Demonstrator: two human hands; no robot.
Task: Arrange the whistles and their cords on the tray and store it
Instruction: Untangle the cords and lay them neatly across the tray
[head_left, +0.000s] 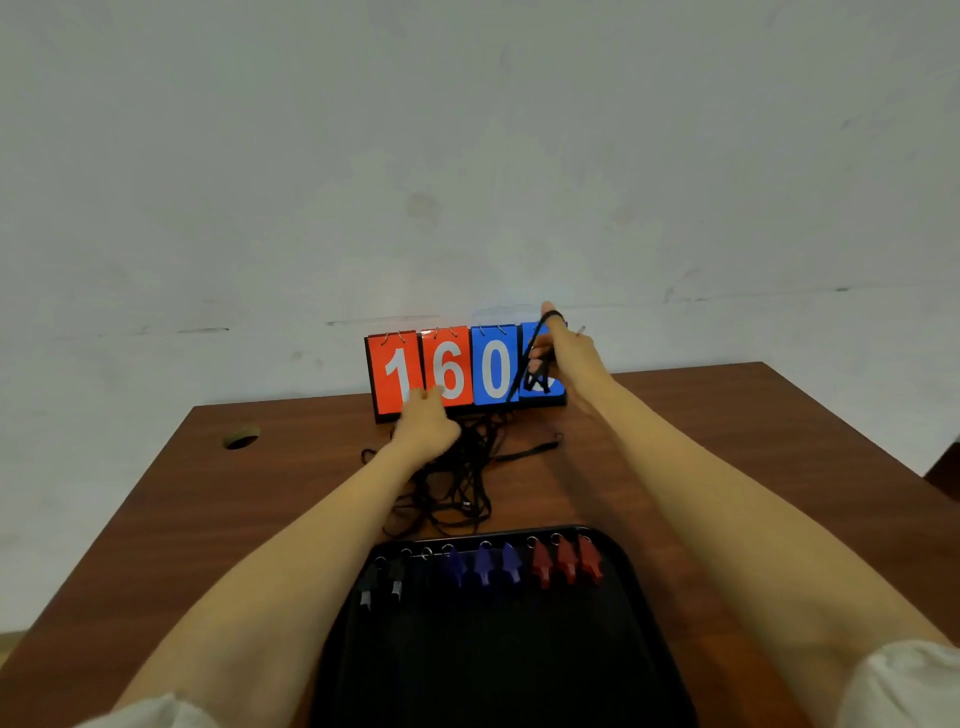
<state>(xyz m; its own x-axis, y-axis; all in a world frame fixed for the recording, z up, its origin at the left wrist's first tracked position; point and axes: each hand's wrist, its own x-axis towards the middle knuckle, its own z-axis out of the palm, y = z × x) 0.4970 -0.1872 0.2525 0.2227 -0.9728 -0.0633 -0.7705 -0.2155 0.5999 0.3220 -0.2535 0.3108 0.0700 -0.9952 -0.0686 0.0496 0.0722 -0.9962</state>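
Observation:
A black tray (498, 649) lies at the near edge of the table. Along its far rim sits a row of whistles: black ones (382, 579) on the left, blue ones (483, 566) in the middle, red ones (566, 561) on the right. Beyond the tray a tangled heap of black cords (457, 483) rests on the table. My left hand (426, 428) presses down on the far part of that heap. My right hand (563, 348) is raised in front of the scoreboard, holding one black cord (524, 369) that hangs down from its fingers toward the heap.
A flip scoreboard (447, 369) with red and blue cards reading 1, 6, 0 stands at the table's far edge against a pale wall. The brown wooden table (727, 441) has a round cable hole (241, 436) at the far left.

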